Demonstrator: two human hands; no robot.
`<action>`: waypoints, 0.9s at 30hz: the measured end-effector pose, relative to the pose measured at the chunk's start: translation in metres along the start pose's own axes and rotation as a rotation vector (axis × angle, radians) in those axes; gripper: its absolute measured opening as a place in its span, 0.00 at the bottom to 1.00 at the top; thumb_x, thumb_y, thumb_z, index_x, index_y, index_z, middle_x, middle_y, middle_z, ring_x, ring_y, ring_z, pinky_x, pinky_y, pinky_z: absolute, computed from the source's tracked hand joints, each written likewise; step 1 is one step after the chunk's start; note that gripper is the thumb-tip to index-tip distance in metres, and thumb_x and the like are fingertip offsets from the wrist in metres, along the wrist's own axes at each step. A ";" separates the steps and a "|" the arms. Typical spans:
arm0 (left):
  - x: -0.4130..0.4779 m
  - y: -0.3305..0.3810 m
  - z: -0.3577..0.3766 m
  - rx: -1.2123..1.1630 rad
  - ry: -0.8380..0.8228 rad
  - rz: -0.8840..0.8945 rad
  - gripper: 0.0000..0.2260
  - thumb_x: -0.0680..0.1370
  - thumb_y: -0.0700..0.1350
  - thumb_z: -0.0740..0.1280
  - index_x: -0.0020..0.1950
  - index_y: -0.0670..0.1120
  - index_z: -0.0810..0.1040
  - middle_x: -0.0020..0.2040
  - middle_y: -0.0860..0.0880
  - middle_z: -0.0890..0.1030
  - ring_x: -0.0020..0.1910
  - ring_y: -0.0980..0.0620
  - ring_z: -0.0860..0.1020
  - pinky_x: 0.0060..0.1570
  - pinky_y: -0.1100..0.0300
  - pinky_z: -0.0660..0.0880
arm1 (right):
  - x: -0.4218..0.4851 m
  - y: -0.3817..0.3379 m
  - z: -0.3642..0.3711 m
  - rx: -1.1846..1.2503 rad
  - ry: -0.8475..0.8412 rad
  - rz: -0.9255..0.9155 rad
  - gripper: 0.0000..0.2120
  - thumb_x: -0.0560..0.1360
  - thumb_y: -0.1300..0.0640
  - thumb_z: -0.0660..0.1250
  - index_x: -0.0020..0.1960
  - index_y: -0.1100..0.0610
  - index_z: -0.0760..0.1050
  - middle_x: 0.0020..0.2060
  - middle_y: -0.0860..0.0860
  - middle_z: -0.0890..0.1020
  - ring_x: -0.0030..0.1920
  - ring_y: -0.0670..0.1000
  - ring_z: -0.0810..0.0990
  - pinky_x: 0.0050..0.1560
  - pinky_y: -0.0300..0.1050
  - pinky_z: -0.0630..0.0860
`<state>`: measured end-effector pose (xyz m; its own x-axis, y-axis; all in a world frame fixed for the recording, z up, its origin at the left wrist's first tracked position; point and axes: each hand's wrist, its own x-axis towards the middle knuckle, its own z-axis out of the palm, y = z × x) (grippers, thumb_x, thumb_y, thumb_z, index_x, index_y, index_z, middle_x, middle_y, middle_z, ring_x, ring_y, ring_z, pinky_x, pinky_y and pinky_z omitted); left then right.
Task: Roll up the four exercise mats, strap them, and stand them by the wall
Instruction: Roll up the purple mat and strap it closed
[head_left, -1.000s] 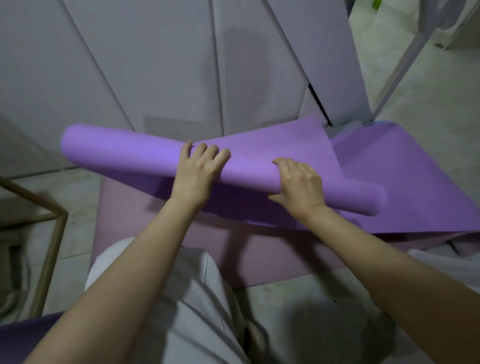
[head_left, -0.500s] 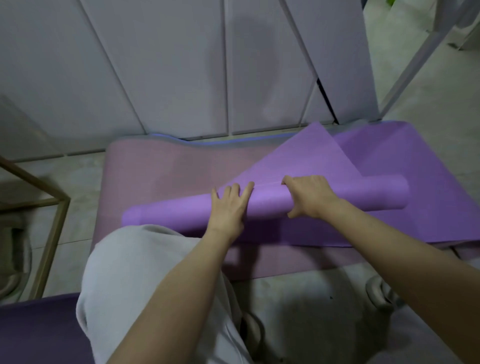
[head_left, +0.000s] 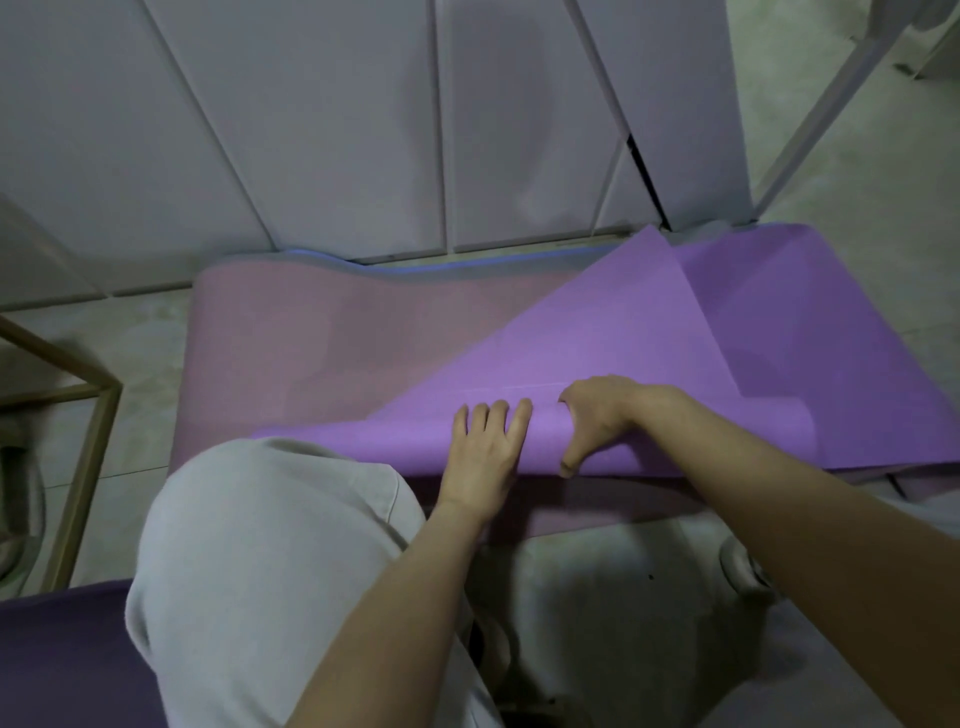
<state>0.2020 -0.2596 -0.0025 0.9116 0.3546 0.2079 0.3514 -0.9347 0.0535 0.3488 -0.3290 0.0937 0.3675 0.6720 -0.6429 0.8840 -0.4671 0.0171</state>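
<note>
Purple mat (head_left: 623, 332) lies on the floor (head_left: 613, 597) close to the panelled wall (head_left: 337, 130), partly rolled. The rolled part runs left to right in front of the person, and its left end is hidden behind a bent knee (head_left: 270, 545) in light grey trousers. The loose part spreads away to the right, and one corner is folded over at a slant towards the wall. The mat sits on top of a pink mat (head_left: 311, 338), which lies flat with its far edge against the foot of the wall. A thin blue edge (head_left: 467, 265) shows along the far side of the pink mat; cannot tell what it belongs to. Left hand (head_left: 485, 457) lies flat on the roll, fingers straight and close together, pressing down with nothing gripped. Right hand (head_left: 597, 421) is just beside it, touching or nearly so, with fingers curled over the top of the roll and thumb hooked down its near face, so it has hold of the purple mat. Both forearms reach in from the lower edge of the view. A dark purple mat (head_left: 57, 660) shows at the lower left corner, well apart from the hands. A wooden frame (head_left: 88, 452) stands at the left. A pale slanted bar (head_left: 810, 119) crosses the upper right. A shoe (head_left: 743, 571) peeks out under the right forearm.
</note>
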 end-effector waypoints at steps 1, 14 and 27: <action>0.003 -0.001 0.003 -0.024 -0.009 -0.001 0.39 0.52 0.43 0.77 0.60 0.44 0.67 0.43 0.45 0.78 0.38 0.43 0.76 0.45 0.51 0.75 | 0.000 0.001 0.002 0.007 0.005 0.003 0.36 0.61 0.36 0.74 0.62 0.53 0.71 0.58 0.51 0.79 0.56 0.55 0.77 0.53 0.44 0.73; 0.040 -0.010 -0.010 -0.302 -0.566 0.129 0.33 0.65 0.50 0.75 0.66 0.47 0.67 0.59 0.44 0.77 0.57 0.41 0.76 0.53 0.53 0.71 | -0.022 -0.002 0.070 -0.306 0.425 0.026 0.35 0.63 0.46 0.75 0.65 0.56 0.66 0.53 0.54 0.76 0.51 0.56 0.77 0.50 0.47 0.69; -0.007 0.028 0.007 -0.190 -0.170 -0.044 0.41 0.51 0.46 0.77 0.61 0.45 0.67 0.49 0.45 0.77 0.47 0.43 0.78 0.56 0.48 0.74 | -0.013 0.017 0.027 -0.085 -0.027 -0.017 0.35 0.63 0.39 0.73 0.64 0.53 0.69 0.58 0.53 0.78 0.56 0.56 0.77 0.52 0.44 0.72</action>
<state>0.2067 -0.2880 -0.0094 0.9246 0.3794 0.0350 0.3602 -0.9003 0.2446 0.3513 -0.3611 0.0817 0.3450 0.6633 -0.6641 0.9119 -0.4045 0.0697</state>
